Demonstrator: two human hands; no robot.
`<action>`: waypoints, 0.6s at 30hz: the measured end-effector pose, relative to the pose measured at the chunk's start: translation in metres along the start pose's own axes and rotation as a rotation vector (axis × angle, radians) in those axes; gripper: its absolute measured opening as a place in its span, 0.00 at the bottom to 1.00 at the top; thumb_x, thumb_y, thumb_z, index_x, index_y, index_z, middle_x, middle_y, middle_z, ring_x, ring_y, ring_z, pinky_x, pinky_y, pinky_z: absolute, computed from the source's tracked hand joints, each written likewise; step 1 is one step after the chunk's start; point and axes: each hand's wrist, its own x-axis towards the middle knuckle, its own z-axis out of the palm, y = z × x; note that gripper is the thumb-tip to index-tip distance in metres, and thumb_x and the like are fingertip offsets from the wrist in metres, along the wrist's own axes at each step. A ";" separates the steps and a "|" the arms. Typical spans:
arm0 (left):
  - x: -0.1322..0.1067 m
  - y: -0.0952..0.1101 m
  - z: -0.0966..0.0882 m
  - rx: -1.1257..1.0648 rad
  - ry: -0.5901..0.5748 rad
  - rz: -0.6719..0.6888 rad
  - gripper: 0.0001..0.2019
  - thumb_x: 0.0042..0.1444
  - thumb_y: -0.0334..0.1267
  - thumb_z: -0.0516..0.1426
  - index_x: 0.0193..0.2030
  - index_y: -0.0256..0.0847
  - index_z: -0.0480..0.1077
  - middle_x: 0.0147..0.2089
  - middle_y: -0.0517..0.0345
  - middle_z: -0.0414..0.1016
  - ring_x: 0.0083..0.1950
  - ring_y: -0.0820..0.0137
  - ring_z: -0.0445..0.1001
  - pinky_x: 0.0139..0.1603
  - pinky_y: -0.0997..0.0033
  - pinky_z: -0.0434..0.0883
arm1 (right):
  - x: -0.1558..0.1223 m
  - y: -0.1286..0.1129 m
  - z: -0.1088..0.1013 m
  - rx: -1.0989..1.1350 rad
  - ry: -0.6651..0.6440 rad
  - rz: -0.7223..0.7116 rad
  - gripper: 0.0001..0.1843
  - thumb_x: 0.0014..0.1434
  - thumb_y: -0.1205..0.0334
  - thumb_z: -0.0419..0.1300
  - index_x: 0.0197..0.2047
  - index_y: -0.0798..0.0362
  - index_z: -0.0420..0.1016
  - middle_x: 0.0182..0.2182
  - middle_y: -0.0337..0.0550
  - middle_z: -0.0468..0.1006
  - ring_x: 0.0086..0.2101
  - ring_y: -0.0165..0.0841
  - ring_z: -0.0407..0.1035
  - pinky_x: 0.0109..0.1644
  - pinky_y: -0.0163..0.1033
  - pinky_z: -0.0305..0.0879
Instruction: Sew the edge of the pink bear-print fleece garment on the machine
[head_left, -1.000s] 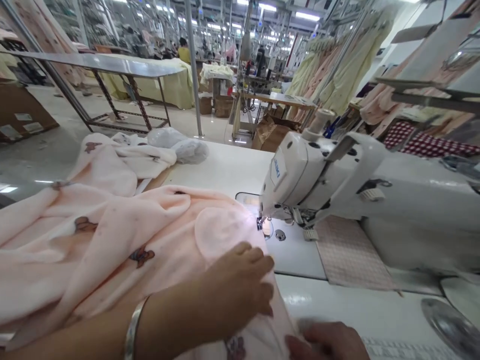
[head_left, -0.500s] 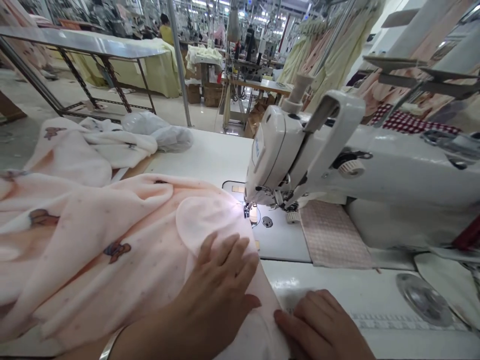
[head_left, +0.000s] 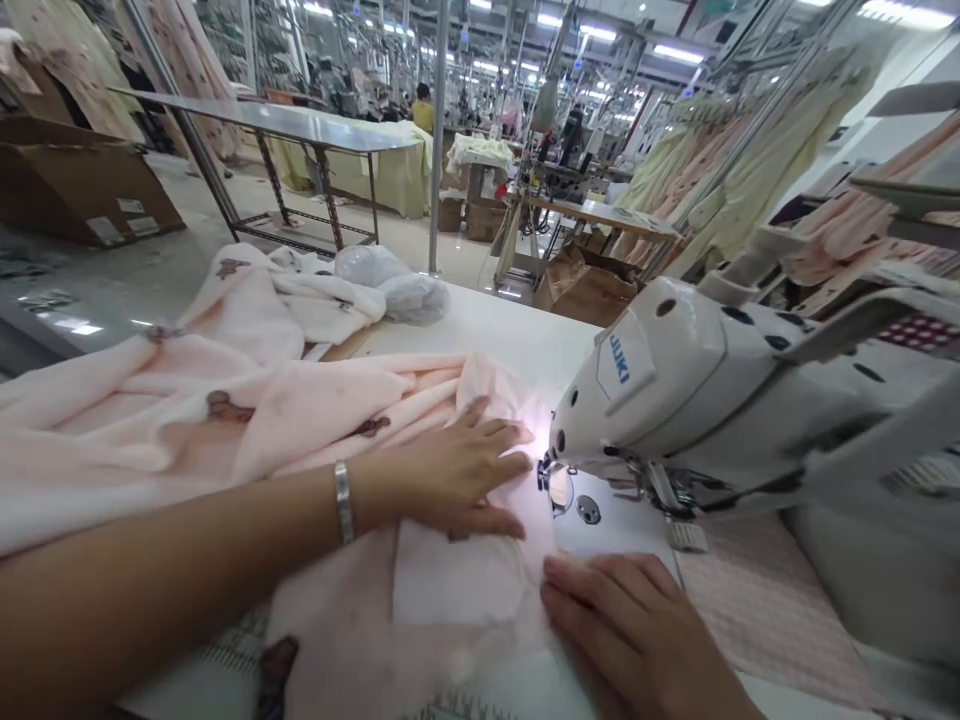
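Pale pink fleece fabric (head_left: 345, 395) with printed brown bears lies in folds across the sewing table, its right edge at the presser foot (head_left: 543, 472) of a white sewing machine (head_left: 652, 370). My left hand (head_left: 465, 475) lies flat on the cloth just left of the needle area, fingers spread. Below it, a paler rounded fabric piece (head_left: 457, 580) shows on the cloth. My right hand (head_left: 630, 615) is nearer to me, at the fabric's right edge, with its fingers closed together and their tips on that edge; the thumb is hidden.
A crumpled clear plastic bag (head_left: 405, 285) sits at the table's back. Pink checked cloth (head_left: 772, 600) lies under the machine arm. Beyond stand a metal table (head_left: 300, 125), cardboard boxes (head_left: 82, 190) and racks of hanging garments (head_left: 675, 170). A person in yellow (head_left: 422, 110) is far off.
The fabric has moved forward past the presser foot. My left hand has gone forward with it, close to the foot. My right hand stays along the fabric edge. The camera view has turned left.
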 end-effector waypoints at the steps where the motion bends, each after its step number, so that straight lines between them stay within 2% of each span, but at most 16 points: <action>1: 0.005 -0.010 0.001 0.008 0.010 0.037 0.24 0.58 0.57 0.51 0.50 0.37 0.63 0.59 0.44 0.61 0.60 0.58 0.59 0.65 0.52 0.42 | 0.005 0.005 0.001 0.014 -0.004 0.023 0.15 0.64 0.67 0.47 0.40 0.51 0.75 0.40 0.39 0.78 0.34 0.31 0.67 0.38 0.39 0.59; 5: 0.024 -0.043 0.003 0.056 0.022 0.116 0.26 0.58 0.57 0.51 0.53 0.36 0.62 0.58 0.43 0.62 0.59 0.58 0.60 0.64 0.53 0.43 | 0.015 0.028 0.010 -0.089 -0.065 0.035 0.10 0.61 0.65 0.51 0.43 0.51 0.72 0.37 0.43 0.75 0.36 0.34 0.68 0.39 0.40 0.62; 9: 0.040 -0.071 -0.001 0.133 -0.002 0.107 0.27 0.59 0.55 0.50 0.55 0.33 0.62 0.59 0.41 0.62 0.60 0.55 0.59 0.62 0.52 0.46 | 0.015 0.043 0.023 -0.216 -0.091 -0.009 0.13 0.60 0.64 0.54 0.48 0.52 0.69 0.36 0.44 0.75 0.34 0.33 0.68 0.36 0.38 0.64; 12: 0.042 -0.076 0.000 0.151 -0.021 0.042 0.26 0.59 0.54 0.50 0.54 0.35 0.63 0.60 0.42 0.61 0.60 0.56 0.59 0.63 0.52 0.46 | 0.016 0.043 0.024 -0.177 -0.090 0.026 0.14 0.60 0.65 0.53 0.49 0.52 0.68 0.36 0.45 0.75 0.35 0.35 0.69 0.35 0.38 0.64; 13: 0.039 -0.069 0.002 0.138 -0.014 -0.012 0.25 0.60 0.54 0.50 0.55 0.35 0.63 0.61 0.43 0.60 0.61 0.56 0.58 0.63 0.51 0.45 | 0.017 0.041 0.021 -0.141 -0.093 0.041 0.12 0.61 0.65 0.53 0.48 0.51 0.68 0.36 0.45 0.75 0.35 0.35 0.69 0.35 0.38 0.64; 15: 0.025 -0.040 0.004 0.074 0.020 -0.194 0.26 0.61 0.53 0.48 0.58 0.35 0.60 0.63 0.42 0.57 0.64 0.55 0.53 0.64 0.47 0.40 | 0.017 0.031 0.011 -0.008 -0.105 0.079 0.09 0.61 0.65 0.52 0.45 0.50 0.68 0.35 0.43 0.75 0.34 0.33 0.70 0.36 0.38 0.65; 17: 0.002 0.004 0.003 -0.052 0.029 -0.426 0.29 0.62 0.54 0.44 0.62 0.34 0.54 0.66 0.39 0.50 0.68 0.50 0.43 0.63 0.39 0.35 | 0.011 0.017 -0.001 0.142 -0.092 0.112 0.05 0.62 0.63 0.52 0.42 0.51 0.66 0.33 0.42 0.73 0.33 0.31 0.69 0.36 0.37 0.66; 18: -0.010 0.027 0.000 -0.138 -0.010 -0.506 0.30 0.63 0.54 0.42 0.64 0.34 0.51 0.68 0.39 0.46 0.68 0.48 0.38 0.62 0.36 0.35 | 0.007 0.009 -0.006 0.191 -0.083 0.125 0.04 0.62 0.62 0.53 0.40 0.51 0.66 0.32 0.42 0.72 0.32 0.31 0.69 0.35 0.36 0.66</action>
